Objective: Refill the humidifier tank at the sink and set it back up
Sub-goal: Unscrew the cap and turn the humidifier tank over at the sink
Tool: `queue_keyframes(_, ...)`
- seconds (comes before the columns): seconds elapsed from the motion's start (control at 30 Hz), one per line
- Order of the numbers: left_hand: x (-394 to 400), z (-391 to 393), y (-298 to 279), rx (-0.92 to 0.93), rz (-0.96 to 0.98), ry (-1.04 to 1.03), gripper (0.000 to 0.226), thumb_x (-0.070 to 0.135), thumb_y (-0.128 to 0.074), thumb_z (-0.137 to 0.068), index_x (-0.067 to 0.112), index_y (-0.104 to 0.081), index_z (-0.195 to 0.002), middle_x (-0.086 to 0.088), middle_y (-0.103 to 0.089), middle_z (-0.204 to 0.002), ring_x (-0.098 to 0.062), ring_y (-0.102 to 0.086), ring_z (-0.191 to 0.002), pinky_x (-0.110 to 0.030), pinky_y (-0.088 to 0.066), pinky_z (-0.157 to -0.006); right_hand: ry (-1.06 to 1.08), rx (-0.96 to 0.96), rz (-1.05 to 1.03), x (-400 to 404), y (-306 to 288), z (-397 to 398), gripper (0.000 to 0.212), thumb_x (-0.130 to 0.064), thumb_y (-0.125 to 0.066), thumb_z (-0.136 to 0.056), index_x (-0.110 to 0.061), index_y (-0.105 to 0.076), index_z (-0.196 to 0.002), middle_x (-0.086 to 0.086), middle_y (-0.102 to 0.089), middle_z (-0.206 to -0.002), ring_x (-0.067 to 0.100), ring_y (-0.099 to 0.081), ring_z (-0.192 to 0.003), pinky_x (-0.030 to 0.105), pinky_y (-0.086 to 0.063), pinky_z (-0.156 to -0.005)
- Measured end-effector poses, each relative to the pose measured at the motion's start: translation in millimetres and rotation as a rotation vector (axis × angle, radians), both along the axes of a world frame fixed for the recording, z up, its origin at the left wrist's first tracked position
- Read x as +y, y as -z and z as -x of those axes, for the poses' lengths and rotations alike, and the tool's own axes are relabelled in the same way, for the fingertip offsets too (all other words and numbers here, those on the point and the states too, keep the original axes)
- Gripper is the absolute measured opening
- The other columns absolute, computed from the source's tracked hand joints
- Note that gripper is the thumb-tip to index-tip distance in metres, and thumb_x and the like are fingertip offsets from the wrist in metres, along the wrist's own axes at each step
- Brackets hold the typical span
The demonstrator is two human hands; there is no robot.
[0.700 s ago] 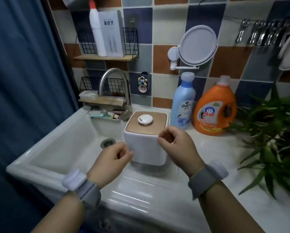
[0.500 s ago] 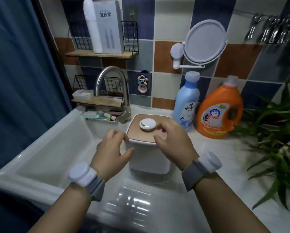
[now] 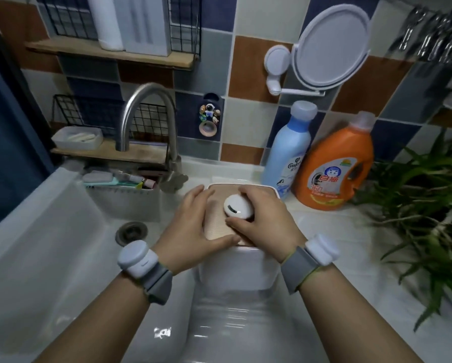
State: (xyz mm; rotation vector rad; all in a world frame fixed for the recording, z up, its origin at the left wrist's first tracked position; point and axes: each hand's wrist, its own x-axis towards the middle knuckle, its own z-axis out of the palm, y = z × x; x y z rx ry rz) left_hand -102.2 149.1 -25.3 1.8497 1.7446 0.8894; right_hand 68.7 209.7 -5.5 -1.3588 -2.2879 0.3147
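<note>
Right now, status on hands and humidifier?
Left hand flat on lid, steadying. Right hand gripping white cap. Humidifier upright beside sink, still closed. Nothing in the way.

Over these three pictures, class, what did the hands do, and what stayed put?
Both hands rose from the humidifier's sides onto its tan lid. The left hand now presses flat there; the right hand has gripped the white cap. The humidifier, blue bottle and orange jug stayed put.
</note>
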Motion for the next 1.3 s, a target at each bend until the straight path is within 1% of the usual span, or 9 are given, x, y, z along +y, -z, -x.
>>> queue_keyframes(0.2,5.7,0.6,-12.5,-0.052,-0.062,-0.015,0.115,0.078,-0.058,-0.054,0.030,-0.012,-0.148,0.011,-0.002,-0.155,-0.010,-0.012,-0.142,-0.025,-0.017,-0.110,0.006,0.238,0.098,4.3,-5.1,-1.4,0.050,-0.043,-0.075,-0.070,-0.026,-0.057,-0.114,-0.006,-0.064,-0.110,0.017,-0.057,-0.107,0.034,-0.047,-0.094)
queue_keyframes(0.3,4.6,-2.3,-30.1,-0.096,-0.153,-0.045,0.110,0.075,-0.060,-0.059,0.030,-0.012,-0.148,0.015,-0.004,-0.153,-0.011,-0.016,-0.142,-0.033,-0.022,-0.115,0.013,0.621,0.173,7.6,-27.3,-9.9,0.034,-0.026,-0.074,-0.079,-0.017,-0.061,-0.109,0.000,-0.067,-0.108,0.011,-0.063,-0.099,0.027,-0.050,-0.091)
queue_keyframes(0.43,5.3,-21.0,-44.7,-0.147,-0.198,0.006,0.092,0.069,-0.053,-0.071,0.031,-0.018,-0.147,0.016,-0.015,-0.150,0.000,-0.018,-0.138,-0.026,-0.019,-0.113,0.061,1.193,0.396,13.2,-51.9,-39.7,0.032,-0.025,-0.061,-0.089,-0.012,-0.060,-0.119,0.014,-0.067,-0.115,0.023,-0.064,-0.103,0.044,-0.050,-0.097)
queue_keyframes(0.57,16.8,-56.3,-47.8,-0.067,-0.171,0.118,0.081,0.064,-0.054,-0.075,0.033,-0.024,-0.144,0.014,-0.021,-0.149,0.007,-0.020,-0.132,-0.001,-0.013,-0.101,0.140,1.642,0.737,9.1,-48.0,-80.9,0.033,-0.031,-0.047,-0.094,-0.011,-0.066,-0.115,0.014,-0.072,-0.107,0.029,-0.068,-0.095,0.044,-0.056,-0.084)
queue_keyframes(0.77,23.2,-105.7,-45.2,0.176,-0.160,0.326,0.074,0.067,-0.048,-0.078,0.030,-0.034,-0.140,0.007,-0.028,-0.150,-0.010,-0.027,-0.139,-0.031,-0.028,-0.113,0.149,1.835,0.819,-4.4,-10.3,-123.2,0.038,-0.036,-0.050,-0.087,-0.013,-0.071,-0.108,0.013,-0.070,-0.113,0.031,-0.067,-0.101,0.049,-0.051,-0.093)
queue_keyframes(0.93,16.4,-159.3,-25.2,0.228,-0.268,0.467,0.054,0.045,-0.059,-0.084,0.021,-0.049,-0.132,0.004,-0.045,-0.140,-0.012,-0.043,-0.128,-0.019,-0.033,-0.104,0.118,2.041,0.851,-21.5,44.6,-162.1,0.063,-0.060,-0.037,-0.092,-0.015,-0.058,-0.132,0.013,-0.059,-0.134,0.032,-0.057,-0.121,0.050,-0.044,-0.102)
queue_keyframes(1.07,6.4,-204.0,18.8,0.224,-0.122,0.538,0.073,0.046,-0.057,-0.082,0.022,-0.030,-0.145,0.003,-0.029,-0.151,-0.013,-0.027,-0.138,-0.021,-0.022,-0.114,0.219,1.978,0.974,-33.0,82.3,-178.6,0.083,-0.076,-0.039,-0.081,-0.015,-0.053,-0.136,0.016,-0.053,-0.139,0.036,-0.049,-0.130,0.052,-0.030,-0.113)
queue_keyframes(1.2,5.0,-225.9,75.5,0.448,0.077,0.504,0.085,0.061,-0.022,-0.080,0.016,-0.006,-0.151,-0.007,-0.015,-0.157,-0.025,-0.014,-0.144,-0.044,-0.021,-0.116,0.411,1.920,1.106,-42.8,117.2,-186.9,0.088,-0.078,-0.032,-0.082,-0.011,-0.054,-0.134,0.017,-0.059,-0.133,0.034,-0.055,-0.123,0.046,-0.046,-0.099)
queue_keyframes(1.3,-1.0,-232.1,97.7,0.504,0.195,0.506,0.084,0.061,-0.013,-0.080,0.018,0.001,-0.151,-0.005,-0.003,-0.160,-0.023,-0.008,-0.146,-0.043,-0.011,-0.118,0.557,1.889,1.087,-44.8,130.6,-188.1,0.086,-0.078,-0.028,-0.084,-0.012,-0.059,-0.129,0.016,-0.064,-0.125,0.032,-0.062,-0.115,0.042,-0.054,-0.085)
